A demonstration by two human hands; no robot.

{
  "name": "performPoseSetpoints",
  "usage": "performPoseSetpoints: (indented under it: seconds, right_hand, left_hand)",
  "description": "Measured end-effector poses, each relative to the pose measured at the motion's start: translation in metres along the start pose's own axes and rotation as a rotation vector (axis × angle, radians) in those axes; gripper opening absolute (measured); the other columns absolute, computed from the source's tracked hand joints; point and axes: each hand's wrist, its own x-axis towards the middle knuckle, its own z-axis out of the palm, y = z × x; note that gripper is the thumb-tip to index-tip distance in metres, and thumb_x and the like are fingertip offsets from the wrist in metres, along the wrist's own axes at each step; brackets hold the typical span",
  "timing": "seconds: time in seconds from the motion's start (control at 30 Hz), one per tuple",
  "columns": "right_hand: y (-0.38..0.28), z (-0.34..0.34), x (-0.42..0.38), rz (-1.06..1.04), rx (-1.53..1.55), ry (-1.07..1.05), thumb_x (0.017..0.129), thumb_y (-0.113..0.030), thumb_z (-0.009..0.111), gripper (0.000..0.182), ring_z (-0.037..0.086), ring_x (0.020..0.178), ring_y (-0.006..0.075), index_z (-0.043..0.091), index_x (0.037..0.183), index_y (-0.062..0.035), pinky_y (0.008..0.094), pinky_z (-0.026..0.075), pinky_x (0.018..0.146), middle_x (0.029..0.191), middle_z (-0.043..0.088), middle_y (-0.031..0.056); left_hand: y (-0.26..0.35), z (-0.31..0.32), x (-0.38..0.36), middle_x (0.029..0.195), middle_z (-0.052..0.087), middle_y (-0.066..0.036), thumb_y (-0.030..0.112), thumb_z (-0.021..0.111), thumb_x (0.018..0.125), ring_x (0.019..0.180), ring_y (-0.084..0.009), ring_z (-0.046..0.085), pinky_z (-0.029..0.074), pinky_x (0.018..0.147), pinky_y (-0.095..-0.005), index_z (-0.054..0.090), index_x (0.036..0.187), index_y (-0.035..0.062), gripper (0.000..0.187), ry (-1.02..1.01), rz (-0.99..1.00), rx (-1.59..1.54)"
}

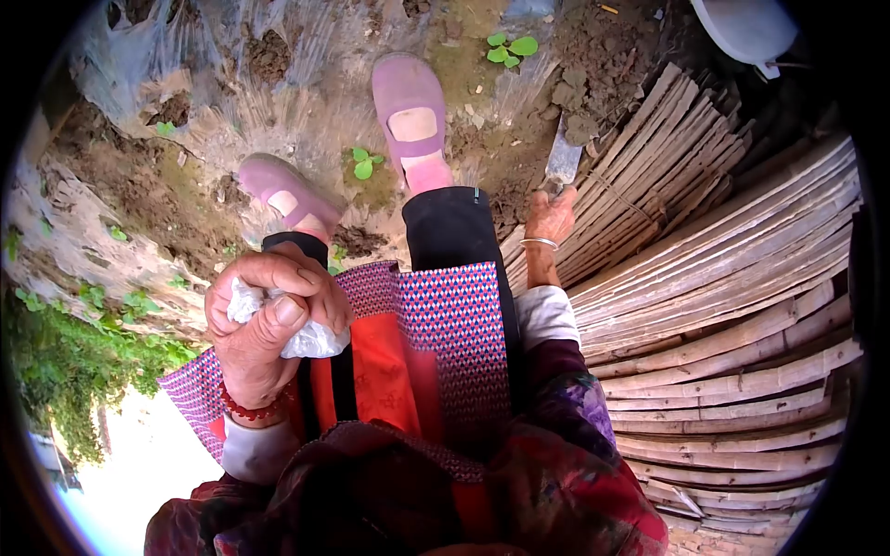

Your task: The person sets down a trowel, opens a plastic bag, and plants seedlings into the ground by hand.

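My left hand (pixel 252 357) is closed around a crumpled white plastic bag (pixel 315 341), held in front of the apron (pixel 454 320). What the bag contains, if anything, is hidden. Lower down at the right, my right hand (pixel 550 219) grips a small trowel (pixel 564 157) by its handle. The metal blade points away from me, its tip against or under loose dark soil (pixel 582 97). A leafy seedling (pixel 512 50) grows a little beyond the blade, to its left. Another small seedling (pixel 362 165) stands between my two purple shoes (pixel 408 102).
Split-bamboo fencing (pixel 723 269) lines the right side, close to my right arm. A tied bundle of slats (pixel 640 167) leans there. Clear plastic film (pixel 324 46) covers parts of the ground. A white container (pixel 749 32) sits at the top right. Green plants (pixel 74 361) grow at the left.
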Motion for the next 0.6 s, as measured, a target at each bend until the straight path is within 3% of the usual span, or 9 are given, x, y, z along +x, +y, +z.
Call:
performPoseSetpoints:
  seconds: [0.13, 0.17, 0.2, 0.27, 0.33, 0.43, 0.47, 0.5, 0.6]
  right_hand:
    - [0.016, -0.020, 0.001, 0.062, -0.143, -0.126, 0.067, -0.022, 0.060, 0.031, 0.055, 0.078, 0.0434, 0.050, 0.091, -0.0041, 0.0484, 0.043, 0.068, 0.079, 0.059, 0.0237]
    - [0.020, -0.026, -0.001, -0.057, -0.136, -0.060, 0.066, -0.021, 0.062, 0.032, 0.059, 0.065, 0.0361, 0.050, 0.088, -0.0011, 0.0438, 0.046, 0.060, 0.072, 0.059, 0.0205]
    - [0.021, -0.029, -0.001, -0.060, -0.136, -0.057, 0.066, -0.021, 0.062, 0.032, 0.059, 0.065, 0.0361, 0.050, 0.088, -0.0011, 0.0438, 0.046, 0.060, 0.072, 0.059, 0.0205]
    - [0.012, -0.046, 0.004, 0.238, 0.461, -0.094, 0.068, -0.016, 0.063, 0.030, 0.055, 0.050, 0.0234, 0.047, 0.087, 0.0007, 0.0358, 0.045, 0.047, 0.065, 0.056, 0.0133]
    - [-0.035, -0.067, 0.008, 0.130, 0.908, 0.034, 0.071, -0.011, 0.061, 0.027, 0.047, 0.043, 0.0137, 0.044, 0.088, 0.0003, 0.0281, 0.040, 0.039, 0.061, 0.051, 0.0068]
    - [-0.064, -0.035, 0.042, 0.000, 1.029, 0.152, 0.073, -0.009, 0.059, 0.025, 0.047, 0.043, 0.0150, 0.042, 0.091, -0.0003, 0.0280, 0.038, 0.037, 0.062, 0.051, 0.0067]
    - [-0.063, -0.010, 0.046, 0.023, 1.070, 0.072, 0.072, -0.008, 0.058, 0.026, 0.046, 0.042, 0.0156, 0.041, 0.090, 0.0003, 0.0294, 0.037, 0.035, 0.063, 0.050, 0.0074]
    - [-0.058, 0.006, 0.042, 0.250, 0.856, -0.196, 0.072, -0.007, 0.056, 0.027, 0.045, 0.041, 0.0164, 0.041, 0.093, 0.0003, 0.0314, 0.036, 0.033, 0.063, 0.049, 0.0084]
    - [-0.036, 0.015, 0.014, 0.347, 0.820, -0.264, 0.071, -0.006, 0.054, 0.023, 0.043, 0.037, 0.0173, 0.043, 0.090, -0.0019, 0.0324, 0.033, 0.029, 0.059, 0.047, 0.0077]
  left_hand:
    - [0.005, -0.002, -0.002, 0.066, 0.053, -0.012, 0.010, 0.059, 0.081, 0.055, -0.0212, 0.055, 0.046, 0.050, -0.0325, 0.055, 0.087, -0.0030, 0.016, 0.013, 0.018, 0.030]
    - [0.005, -0.004, -0.003, 0.065, 0.053, -0.012, 0.011, 0.059, 0.081, 0.055, -0.0208, 0.054, 0.046, 0.050, -0.0322, 0.055, 0.087, -0.0032, 0.016, 0.023, 0.022, 0.046]
    - [0.005, -0.005, -0.005, 0.065, 0.053, -0.012, 0.011, 0.059, 0.081, 0.055, -0.0208, 0.054, 0.046, 0.050, -0.0322, 0.055, 0.087, -0.0032, 0.016, 0.022, 0.026, 0.043]
    - [0.004, -0.008, -0.007, 0.066, 0.053, -0.012, 0.011, 0.059, 0.081, 0.055, -0.0207, 0.054, 0.047, 0.051, -0.0322, 0.055, 0.087, -0.0030, 0.016, 0.041, 0.048, 0.044]
    - [0.003, -0.009, -0.009, 0.066, 0.053, -0.012, 0.011, 0.059, 0.081, 0.056, -0.0206, 0.054, 0.047, 0.052, -0.0324, 0.055, 0.088, -0.0028, 0.016, 0.033, 0.042, 0.031]
    - [0.001, -0.014, -0.011, 0.066, 0.053, -0.012, 0.011, 0.059, 0.081, 0.056, -0.0206, 0.055, 0.047, 0.052, -0.0326, 0.055, 0.088, -0.0026, 0.016, 0.030, 0.044, 0.042]
    - [0.001, -0.015, -0.011, 0.066, 0.053, -0.012, 0.011, 0.059, 0.081, 0.056, -0.0205, 0.055, 0.047, 0.052, -0.0326, 0.055, 0.088, -0.0025, 0.016, 0.033, 0.053, 0.066]
    - [0.001, -0.015, -0.011, 0.066, 0.053, -0.012, 0.011, 0.059, 0.081, 0.056, -0.0205, 0.055, 0.047, 0.052, -0.0326, 0.055, 0.088, -0.0025, 0.016, 0.039, 0.061, 0.066]
    - [0.003, -0.013, -0.013, 0.066, 0.053, -0.012, 0.012, 0.059, 0.081, 0.056, -0.0205, 0.055, 0.047, 0.053, -0.0324, 0.055, 0.088, -0.0025, 0.016, 0.052, 0.064, 0.064]
